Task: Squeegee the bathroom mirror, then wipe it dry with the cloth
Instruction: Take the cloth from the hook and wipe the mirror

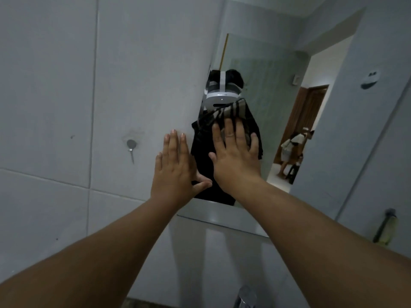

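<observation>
Broadly, the grey tiled wall (55,85) fills the left half of the head view, with pale grout lines running across it. Set against it to the right is the mirror (266,70), frameless and seen at a slant; its lower edge runs down toward the right above a band of wall tile. The glass reflects green tiling, a brown door and the person's dark top and white headset.

Both forearms reach up from the bottom of the view. The right hand (235,156) lies flat on the mirror's lower left part, fingers straight and spread, pressing the cloth (224,111) against the glass. The cloth is striped in beige and dark bands; it shows above the fingertips and partly beside the hand, the rest hidden under the palm. The left hand (175,167) is open too, fingers straight and together, palm laid on the wall tile just beside the mirror's left edge, with the thumb reaching across onto the glass. It holds nothing.

At lower right, a dark-handled tool with a yellow-green part (385,227) leans by the wall; too blurred to identify. A small round metal hook (131,145) sits on the tile left of the hands. A chrome tap top (244,296) shows at the bottom edge.
</observation>
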